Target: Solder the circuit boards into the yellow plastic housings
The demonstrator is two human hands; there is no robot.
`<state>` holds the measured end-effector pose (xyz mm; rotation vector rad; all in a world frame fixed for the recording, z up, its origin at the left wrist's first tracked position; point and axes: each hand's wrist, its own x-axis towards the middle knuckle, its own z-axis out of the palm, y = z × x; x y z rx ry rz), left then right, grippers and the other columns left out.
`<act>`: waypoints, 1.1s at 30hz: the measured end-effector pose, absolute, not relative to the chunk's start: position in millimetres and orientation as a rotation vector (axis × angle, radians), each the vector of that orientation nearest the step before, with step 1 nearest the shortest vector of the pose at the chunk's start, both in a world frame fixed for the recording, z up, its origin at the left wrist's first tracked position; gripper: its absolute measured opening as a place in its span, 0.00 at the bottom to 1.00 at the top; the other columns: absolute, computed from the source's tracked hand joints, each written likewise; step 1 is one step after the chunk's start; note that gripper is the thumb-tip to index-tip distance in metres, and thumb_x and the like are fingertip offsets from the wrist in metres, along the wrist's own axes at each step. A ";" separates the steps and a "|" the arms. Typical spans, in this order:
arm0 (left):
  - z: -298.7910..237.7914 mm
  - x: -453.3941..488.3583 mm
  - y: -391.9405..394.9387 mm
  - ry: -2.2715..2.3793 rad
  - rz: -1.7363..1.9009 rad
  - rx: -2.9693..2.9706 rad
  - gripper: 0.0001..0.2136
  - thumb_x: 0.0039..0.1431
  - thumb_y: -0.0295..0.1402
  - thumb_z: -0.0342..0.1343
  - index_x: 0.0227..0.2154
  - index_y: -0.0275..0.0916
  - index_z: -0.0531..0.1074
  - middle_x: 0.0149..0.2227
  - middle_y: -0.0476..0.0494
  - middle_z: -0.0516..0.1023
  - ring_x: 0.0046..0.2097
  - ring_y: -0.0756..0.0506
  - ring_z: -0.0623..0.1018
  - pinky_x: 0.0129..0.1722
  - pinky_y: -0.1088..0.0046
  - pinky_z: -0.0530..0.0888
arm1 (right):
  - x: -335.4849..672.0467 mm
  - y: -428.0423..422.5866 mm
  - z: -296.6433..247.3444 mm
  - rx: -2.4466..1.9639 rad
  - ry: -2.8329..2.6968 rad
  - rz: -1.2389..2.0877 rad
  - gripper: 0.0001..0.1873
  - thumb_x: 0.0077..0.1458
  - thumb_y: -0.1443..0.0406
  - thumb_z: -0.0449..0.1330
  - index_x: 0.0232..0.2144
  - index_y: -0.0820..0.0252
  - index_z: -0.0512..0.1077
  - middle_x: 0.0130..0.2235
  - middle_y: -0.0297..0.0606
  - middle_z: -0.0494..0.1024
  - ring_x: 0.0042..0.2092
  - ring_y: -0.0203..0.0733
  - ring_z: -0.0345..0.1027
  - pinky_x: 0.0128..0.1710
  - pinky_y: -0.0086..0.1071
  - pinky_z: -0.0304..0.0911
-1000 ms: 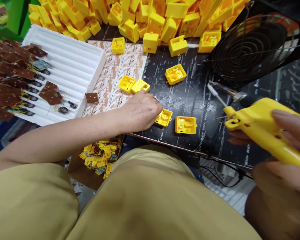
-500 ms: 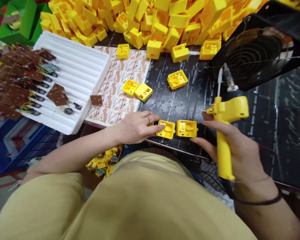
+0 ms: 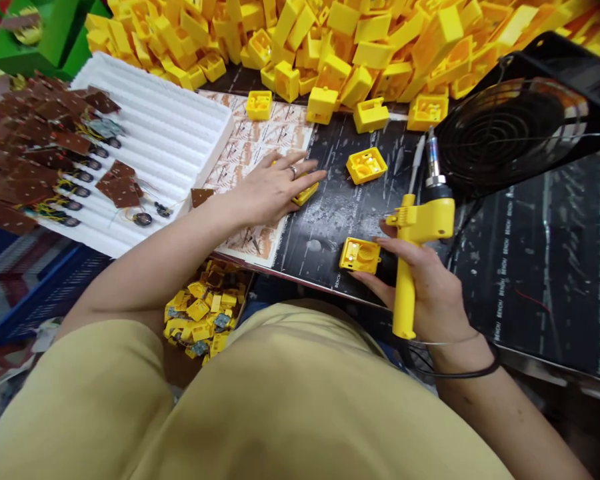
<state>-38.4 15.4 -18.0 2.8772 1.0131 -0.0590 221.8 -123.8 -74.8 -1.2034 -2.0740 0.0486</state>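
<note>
My left hand [image 3: 273,187] lies flat with its fingers stretched out over a yellow plastic casing [image 3: 306,194] at the edge of the printed sheet [image 3: 253,240]. My right hand [image 3: 425,287] grips a yellow soldering gun [image 3: 414,230] held upright, tip pointing away from me. Its fingertips also touch an open yellow casing [image 3: 360,255] near the front edge of the black mat [image 3: 330,220]. Another open casing [image 3: 366,165] lies alone further back on the mat.
A big pile of yellow casings [image 3: 330,40] fills the back. A white foam tray [image 3: 170,127] with brown circuit boards [image 3: 35,153] sits left. A black wire-guarded fan [image 3: 510,133] stands right. Below the table edge is a box of yellow parts [image 3: 205,320] and a blue crate [image 3: 20,293].
My left hand went from the casings at the front edge back to the one on the printed sheet. Only one casing is left at the front, and my right hand has closed in on it.
</note>
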 end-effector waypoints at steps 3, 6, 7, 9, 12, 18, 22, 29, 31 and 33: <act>-24.5 -13.3 14.9 0.996 0.119 2.808 0.26 0.64 0.37 0.54 0.65 0.42 0.61 0.59 0.37 0.73 0.57 0.39 0.72 0.61 0.53 0.64 | 221.8 -124.7 -74.3 -1.205 -2.094 0.069 0.33 0.54 0.64 0.69 0.59 0.54 0.61 0.50 0.45 0.78 0.50 0.50 0.76 0.47 0.42 0.76; -24.2 0.1 -7.8 0.966 0.354 2.533 0.26 0.69 0.40 0.48 0.68 0.48 0.55 0.57 0.41 0.74 0.53 0.44 0.75 0.55 0.62 0.71 | 226.6 -125.8 -74.1 -1.233 -2.060 0.050 0.33 0.54 0.66 0.69 0.59 0.55 0.62 0.50 0.47 0.77 0.51 0.52 0.75 0.47 0.43 0.76; -27.0 1.4 -16.1 0.925 0.382 2.454 0.25 0.70 0.39 0.46 0.67 0.48 0.55 0.55 0.41 0.74 0.52 0.45 0.75 0.53 0.65 0.72 | 228.8 -125.9 -74.1 -1.242 -2.049 0.035 0.34 0.53 0.67 0.70 0.59 0.56 0.62 0.51 0.49 0.77 0.52 0.53 0.75 0.47 0.44 0.76; -36.8 -2.2 -30.1 0.841 0.411 2.404 0.22 0.70 0.39 0.46 0.65 0.45 0.61 0.52 0.39 0.75 0.52 0.45 0.75 0.53 0.65 0.73 | 233.9 -125.6 -74.2 -1.242 -2.042 0.010 0.35 0.51 0.67 0.71 0.58 0.56 0.63 0.50 0.50 0.77 0.51 0.54 0.75 0.47 0.45 0.76; -49.6 -22.7 -43.2 0.843 0.422 2.508 0.19 0.68 0.40 0.49 0.57 0.39 0.70 0.53 0.35 0.74 0.57 0.41 0.73 0.57 0.59 0.72 | 240.5 -125.1 -74.4 -1.224 -2.056 0.006 0.35 0.51 0.67 0.71 0.59 0.56 0.63 0.48 0.48 0.79 0.48 0.53 0.77 0.46 0.44 0.76; -42.4 -58.1 -54.9 0.915 0.385 2.627 0.27 0.63 0.41 0.56 0.61 0.32 0.61 0.64 0.22 0.65 0.64 0.35 0.68 0.61 0.53 0.69 | 240.9 -124.5 -72.9 -1.206 -2.053 0.061 0.35 0.51 0.67 0.71 0.59 0.58 0.63 0.48 0.50 0.78 0.50 0.53 0.76 0.47 0.44 0.75; -46.9 -41.6 -56.1 0.873 0.466 2.598 0.28 0.65 0.38 0.55 0.64 0.32 0.59 0.58 0.26 0.73 0.59 0.38 0.74 0.58 0.58 0.72 | 235.0 -122.7 -72.5 -1.180 -2.053 0.105 0.35 0.52 0.67 0.70 0.60 0.57 0.61 0.50 0.50 0.77 0.52 0.53 0.75 0.48 0.43 0.75; -42.5 -26.8 -27.8 0.988 0.429 2.674 0.35 0.63 0.51 0.54 0.66 0.35 0.58 0.64 0.28 0.68 0.63 0.35 0.69 0.62 0.55 0.66 | 235.9 -122.0 -68.6 -1.182 -2.087 0.105 0.39 0.53 0.64 0.70 0.63 0.53 0.59 0.51 0.44 0.77 0.50 0.51 0.76 0.48 0.45 0.75; -37.9 -36.3 -9.7 1.314 0.386 2.679 0.35 0.63 0.51 0.54 0.66 0.36 0.59 0.66 0.28 0.64 0.65 0.32 0.64 0.64 0.49 0.62 | 231.3 -118.5 -67.6 -1.150 -2.094 0.107 0.39 0.53 0.61 0.71 0.62 0.54 0.59 0.52 0.46 0.76 0.51 0.53 0.74 0.49 0.47 0.73; -35.1 -44.4 4.0 1.501 0.237 2.636 0.27 0.65 0.41 0.52 0.64 0.34 0.62 0.65 0.28 0.66 0.63 0.31 0.67 0.61 0.48 0.65 | 222.3 -112.7 -68.9 -1.080 -2.143 0.113 0.36 0.54 0.60 0.70 0.61 0.56 0.60 0.48 0.44 0.77 0.49 0.52 0.75 0.50 0.47 0.73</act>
